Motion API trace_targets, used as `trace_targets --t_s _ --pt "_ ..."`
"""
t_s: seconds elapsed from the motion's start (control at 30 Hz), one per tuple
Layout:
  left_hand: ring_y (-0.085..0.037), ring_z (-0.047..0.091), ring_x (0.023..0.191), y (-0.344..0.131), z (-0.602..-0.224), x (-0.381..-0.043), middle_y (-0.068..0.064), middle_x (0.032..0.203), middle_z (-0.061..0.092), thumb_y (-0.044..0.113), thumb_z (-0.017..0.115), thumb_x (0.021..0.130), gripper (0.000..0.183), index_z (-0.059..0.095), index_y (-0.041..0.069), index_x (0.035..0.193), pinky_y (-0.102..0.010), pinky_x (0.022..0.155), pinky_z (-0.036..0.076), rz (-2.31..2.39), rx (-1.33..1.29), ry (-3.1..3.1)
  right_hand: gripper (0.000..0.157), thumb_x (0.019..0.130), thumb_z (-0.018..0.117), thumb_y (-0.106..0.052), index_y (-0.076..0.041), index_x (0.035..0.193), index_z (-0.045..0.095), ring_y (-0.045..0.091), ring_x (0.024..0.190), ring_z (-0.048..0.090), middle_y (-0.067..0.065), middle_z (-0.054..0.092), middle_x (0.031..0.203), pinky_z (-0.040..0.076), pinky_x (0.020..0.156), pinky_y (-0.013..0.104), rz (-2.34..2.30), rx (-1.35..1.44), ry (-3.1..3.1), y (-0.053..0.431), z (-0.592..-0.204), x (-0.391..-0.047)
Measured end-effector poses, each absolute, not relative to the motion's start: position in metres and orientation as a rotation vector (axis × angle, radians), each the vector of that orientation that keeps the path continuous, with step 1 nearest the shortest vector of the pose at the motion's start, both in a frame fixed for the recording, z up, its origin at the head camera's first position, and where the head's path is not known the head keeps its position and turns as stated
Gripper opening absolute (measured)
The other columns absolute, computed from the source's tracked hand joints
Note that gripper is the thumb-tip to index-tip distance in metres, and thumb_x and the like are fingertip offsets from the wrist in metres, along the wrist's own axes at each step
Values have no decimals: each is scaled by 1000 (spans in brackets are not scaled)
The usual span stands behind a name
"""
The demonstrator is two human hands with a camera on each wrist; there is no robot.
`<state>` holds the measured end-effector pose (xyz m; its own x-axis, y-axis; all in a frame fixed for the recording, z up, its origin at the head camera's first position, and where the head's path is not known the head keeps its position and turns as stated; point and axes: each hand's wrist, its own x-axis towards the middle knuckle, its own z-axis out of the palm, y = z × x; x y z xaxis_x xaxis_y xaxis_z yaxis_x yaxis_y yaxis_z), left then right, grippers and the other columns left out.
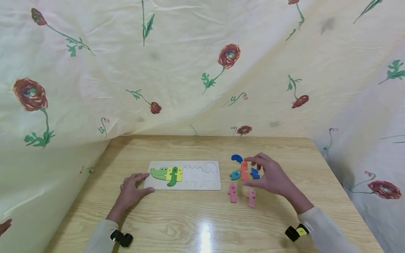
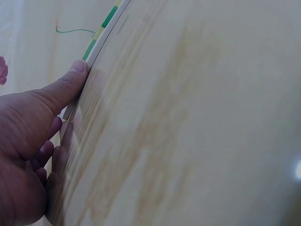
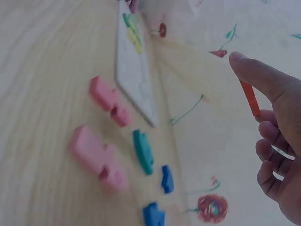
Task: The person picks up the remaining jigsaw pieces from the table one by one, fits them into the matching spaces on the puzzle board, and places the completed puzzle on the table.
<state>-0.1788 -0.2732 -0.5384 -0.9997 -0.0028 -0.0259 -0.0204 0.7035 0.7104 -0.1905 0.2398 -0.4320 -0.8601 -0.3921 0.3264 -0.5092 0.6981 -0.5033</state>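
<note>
A white puzzle board [image 1: 202, 175] lies on the table with a green crocodile head [image 1: 158, 173], yellow pieces [image 1: 179, 173] and a green leg piece [image 1: 172, 177] in its left part. My left hand [image 1: 131, 193] touches the board's near left corner, index fingertip at the left edge and straight thumb along the near edge. To the board's right, my right hand [image 1: 269, 174] pinches an orange puzzle piece [image 1: 244, 171] between thumb and index finger. In the right wrist view this orange piece [image 3: 249, 98] shows edge-on, raised over the table, the other fingers curled below.
Around the orange piece lie a dark blue curved piece [image 1: 236, 158], a teal piece [image 1: 235, 175] and a blue piece [image 1: 255, 173]. Two pink pieces, one left [image 1: 232, 193] and one right [image 1: 251, 198], lie nearer me. A flowered cloth [image 1: 190, 70] hangs behind the table.
</note>
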Motion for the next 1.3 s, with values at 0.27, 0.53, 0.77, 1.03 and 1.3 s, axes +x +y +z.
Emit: trace_targets --t_s 0.27,0.53,0.77,1.03,1.3 --pt "-44 39 131 -273 -538 -179 -23 146 50 47 86 79 79 59 10 144 -53 93 22 1188 -13 2885 68 70 94 -44 -15 127 71 13 82 47 -8 55 98 39 61 27 999 794 -2704 212 -424 -207" --pt "-43 38 133 -275 -538 -178 -22 147 50 50 85 79 82 58 10 145 -54 95 22 1189 -21 2869 69 70 95 -39 -11 128 71 17 80 49 -2 55 95 41 66 29 1069 855 -2657 184 -427 -223" --pt "-42 39 132 -274 -537 -179 -22 147 50 47 85 80 79 59 10 144 -51 93 22 1175 -31 2881 71 71 93 -47 -14 130 70 16 82 51 -4 59 102 45 67 32 1080 832 -2695 159 -433 -236" --pt "-42 40 131 -274 -538 -180 -22 148 50 48 85 80 79 59 11 144 -50 92 23 1168 -34 2884 72 72 93 -44 -11 131 69 21 85 52 -1 59 102 45 69 33 1140 843 -2713 135 -447 -246" --pt "-42 41 131 -276 -539 -180 -21 147 50 47 85 80 78 59 11 144 -50 92 23 1176 -18 2888 72 72 94 -40 -12 133 68 31 91 56 8 61 105 46 70 35 1151 791 -2782 113 -464 -255"
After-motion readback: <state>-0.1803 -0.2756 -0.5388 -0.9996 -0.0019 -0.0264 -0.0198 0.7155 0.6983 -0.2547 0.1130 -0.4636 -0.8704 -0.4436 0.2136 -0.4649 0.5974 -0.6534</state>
